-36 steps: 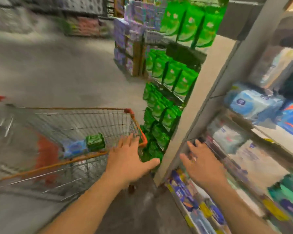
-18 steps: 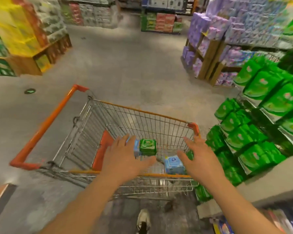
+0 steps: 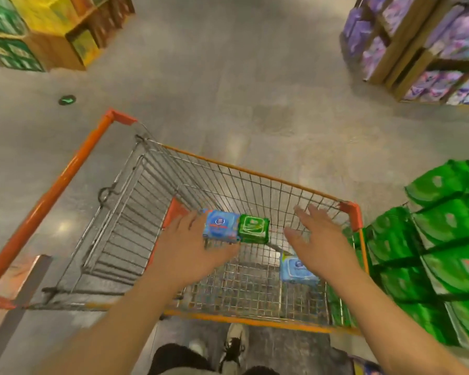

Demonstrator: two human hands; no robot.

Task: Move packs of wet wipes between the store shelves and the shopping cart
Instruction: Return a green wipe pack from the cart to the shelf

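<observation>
View from above into a wire shopping cart [image 3: 173, 201] with orange trim, standing on a grey store floor [image 3: 228, 77]. Both bare arms reach forward over the near rim of the cart. The left hand [image 3: 190, 250], at centre frame, has its fingers extended toward a blue pack of wet wipes [image 3: 220, 229]; whether the fingertips touch the pack cannot be told. A green pack of wet wipes [image 3: 253, 229] lies against the right side of the blue pack, both inside the basket. The right hand [image 3: 318, 239], right of centre, is spread with fingers apart and holds nothing; it hovers above the basket. Below it, on the cart bottom, lies a light blue pack of wet wipes [image 3: 295, 269], partly hidden by the right wrist. At the right edge of the frame, shelves [image 3: 444, 239] carry rows of green packs. Purple packages [image 3: 444, 36] fill racks at upper right; yellow and green boxes [image 3: 38, 23] stand at upper left. A shoe [image 3: 234, 345] shows at the bottom edge.
</observation>
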